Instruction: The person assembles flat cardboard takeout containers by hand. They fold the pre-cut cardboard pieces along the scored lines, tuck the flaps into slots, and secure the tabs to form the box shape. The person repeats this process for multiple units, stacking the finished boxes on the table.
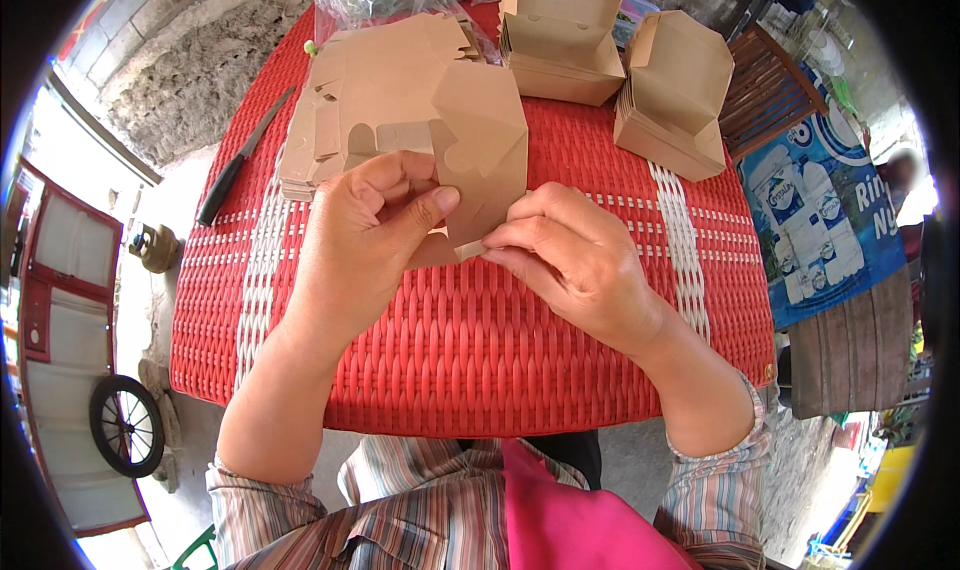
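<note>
A partly folded brown cardboard box [490,120] is held up between my two hands over the red woven table. My left hand [375,220] grips its left side, thumb pressed on a flap and fingers curled behind. At its lower right corner, my right hand [570,255] pinches the edge between thumb and fingers. Behind the box lies a stack of flat cardboard box blanks [375,75] with cut slots and tabs. Part of that stack is hidden by the held box and my left hand.
Nested open boxes stand at the back [560,65] and back right [680,100] of the red woven table [500,360]. A black-handled knife [240,160] lies at the left. A clear plastic bag [385,0] sits at the far edge. Beyond the right side is a wooden chair [770,85].
</note>
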A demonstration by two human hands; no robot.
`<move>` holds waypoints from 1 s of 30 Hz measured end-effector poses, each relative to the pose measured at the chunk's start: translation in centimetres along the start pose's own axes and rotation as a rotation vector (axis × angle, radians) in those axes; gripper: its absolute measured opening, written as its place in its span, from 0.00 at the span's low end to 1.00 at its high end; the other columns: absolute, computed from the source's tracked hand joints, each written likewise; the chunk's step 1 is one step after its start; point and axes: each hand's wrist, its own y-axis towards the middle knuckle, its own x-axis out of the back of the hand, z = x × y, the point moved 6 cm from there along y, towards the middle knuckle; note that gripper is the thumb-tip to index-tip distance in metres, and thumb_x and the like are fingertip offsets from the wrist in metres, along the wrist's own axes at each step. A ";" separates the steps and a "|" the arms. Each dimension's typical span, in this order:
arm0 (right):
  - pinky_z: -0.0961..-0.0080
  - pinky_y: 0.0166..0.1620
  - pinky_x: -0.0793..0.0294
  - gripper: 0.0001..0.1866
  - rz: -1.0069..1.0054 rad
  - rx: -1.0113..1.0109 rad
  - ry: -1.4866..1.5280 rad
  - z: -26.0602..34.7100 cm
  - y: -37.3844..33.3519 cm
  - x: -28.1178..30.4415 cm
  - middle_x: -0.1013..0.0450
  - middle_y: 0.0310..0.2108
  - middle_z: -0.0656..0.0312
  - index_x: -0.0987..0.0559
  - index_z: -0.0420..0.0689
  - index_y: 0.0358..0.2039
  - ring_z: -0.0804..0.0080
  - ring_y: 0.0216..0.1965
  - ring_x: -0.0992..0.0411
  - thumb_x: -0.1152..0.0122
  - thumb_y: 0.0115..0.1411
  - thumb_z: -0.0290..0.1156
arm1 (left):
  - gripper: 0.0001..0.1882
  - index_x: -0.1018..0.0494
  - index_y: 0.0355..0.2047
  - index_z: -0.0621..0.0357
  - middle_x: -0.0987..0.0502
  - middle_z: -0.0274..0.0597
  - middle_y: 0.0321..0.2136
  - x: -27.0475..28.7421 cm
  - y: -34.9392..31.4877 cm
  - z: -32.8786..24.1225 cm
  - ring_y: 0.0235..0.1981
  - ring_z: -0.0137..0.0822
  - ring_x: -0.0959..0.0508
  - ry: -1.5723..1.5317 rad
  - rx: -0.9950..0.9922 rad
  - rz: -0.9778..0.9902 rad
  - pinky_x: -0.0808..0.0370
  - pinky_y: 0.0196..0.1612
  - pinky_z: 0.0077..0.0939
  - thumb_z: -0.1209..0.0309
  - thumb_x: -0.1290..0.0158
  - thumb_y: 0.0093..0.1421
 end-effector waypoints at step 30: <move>0.77 0.37 0.24 0.19 -0.162 -0.398 0.495 -2.7 -1.2 -0.8 0.32 0.35 0.61 0.28 0.41 0.45 0.73 0.36 0.26 0.32 0.55 0.18 | 0.07 0.29 0.38 0.67 0.24 0.40 0.26 0.3 0.4 0.9 0.26 0.27 0.26 0.048 -0.309 0.023 0.26 0.34 0.25 0.74 0.53 0.68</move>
